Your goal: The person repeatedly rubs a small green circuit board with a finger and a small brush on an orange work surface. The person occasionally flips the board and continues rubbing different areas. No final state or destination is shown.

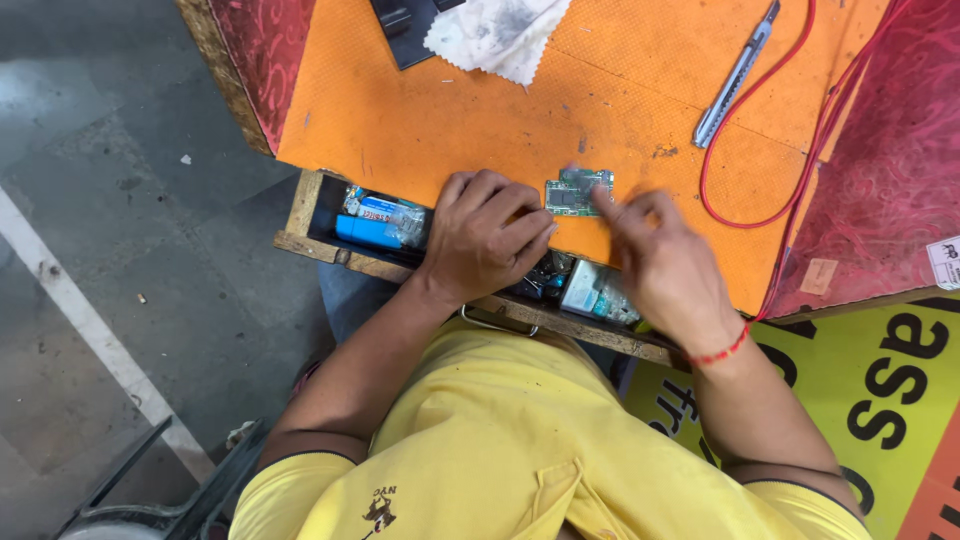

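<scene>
Circuit board (578,191): flat on orange tabletop (450,120), near its front edge above the open drawer (318,222).
Right hand (668,265): blurred, forefinger on board, nothing gripped.
Left hand (487,240): curled loosely beside board, empty.
Risk: a careless nudge could tip board into drawer.

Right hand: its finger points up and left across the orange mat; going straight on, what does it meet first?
The right hand already has its fingertip at the small green circuit board, so it likely meets that first.

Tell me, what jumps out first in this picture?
The bright orange mat covering the workbench catches the eye first. Near its front edge, the right hand touches a small green circuit board. The left hand rests over the open wooden drawer just below.
</scene>
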